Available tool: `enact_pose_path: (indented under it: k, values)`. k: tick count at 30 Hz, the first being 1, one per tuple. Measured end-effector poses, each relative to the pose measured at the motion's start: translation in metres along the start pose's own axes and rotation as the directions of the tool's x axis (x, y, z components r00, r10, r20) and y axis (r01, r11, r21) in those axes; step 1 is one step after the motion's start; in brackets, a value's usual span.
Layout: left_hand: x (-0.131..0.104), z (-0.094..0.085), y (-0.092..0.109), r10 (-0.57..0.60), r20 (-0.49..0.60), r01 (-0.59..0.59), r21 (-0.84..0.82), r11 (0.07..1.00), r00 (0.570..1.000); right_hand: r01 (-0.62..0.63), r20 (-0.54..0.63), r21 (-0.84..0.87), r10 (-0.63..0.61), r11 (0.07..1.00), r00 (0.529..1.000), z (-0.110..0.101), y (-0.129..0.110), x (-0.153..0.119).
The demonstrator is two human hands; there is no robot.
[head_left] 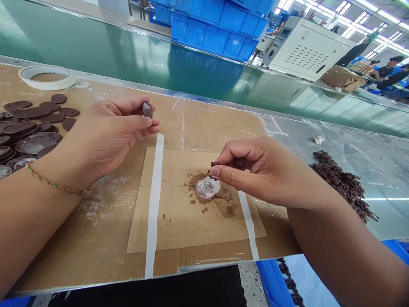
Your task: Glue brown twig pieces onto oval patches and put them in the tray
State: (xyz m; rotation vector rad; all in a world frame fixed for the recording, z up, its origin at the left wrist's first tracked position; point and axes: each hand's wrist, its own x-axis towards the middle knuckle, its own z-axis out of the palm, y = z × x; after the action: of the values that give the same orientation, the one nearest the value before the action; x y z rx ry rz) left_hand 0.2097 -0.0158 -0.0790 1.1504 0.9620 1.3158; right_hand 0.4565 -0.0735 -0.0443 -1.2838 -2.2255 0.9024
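Observation:
Between thumb and fingers, my left hand (pixel 118 123) pinches a small dark brown oval piece (pixel 147 109) with tiny holes, raised above the table. My right hand (pixel 252 166) is closed in a pinch on a small dark brown part (pixel 214 163), mostly covered by the fingertips. Right below those fingertips stands a small clear round container (pixel 207 187) with whitish contents. It rests on a cardboard sheet (pixel 179 230), amid brown spots and stains. Whether the small part touches the container, I cannot tell.
Brown oval pieces (pixel 25 128) lie heaped at left, near a tape roll (pixel 47 77). A pile of small dark parts (pixel 343 183) sits at right. Beyond the table runs a green conveyor belt (pixel 128 55), with blue crates (pixel 214 36) and a white metal box (pixel 308 49) behind it.

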Motion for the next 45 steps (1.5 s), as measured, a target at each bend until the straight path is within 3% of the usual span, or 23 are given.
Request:
enact_pose_path:
  k: [25,36,41,45]
  values:
    - [-0.006,0.008,0.008,-0.024,-0.049,0.025,0.027,0.999,0.999,-0.003,0.021,-0.043,0.003,0.999,1.000,0.002,-0.005,0.001]
    - [-0.003,0.006,0.003,-0.016,-0.067,0.015,-0.010,1.000,0.998,-0.047,-0.053,-0.035,0.045,0.998,0.998,-0.005,-0.004,-0.002]
    - [-0.005,0.009,0.007,-0.031,-0.092,0.033,0.010,0.999,0.995,-0.096,0.050,-0.003,0.096,0.995,0.994,-0.004,-0.003,0.001]
    - [-0.007,0.012,0.010,-0.055,-0.113,0.058,0.024,0.998,0.992,-0.110,0.068,-0.006,0.110,0.994,0.992,-0.004,-0.003,0.002]
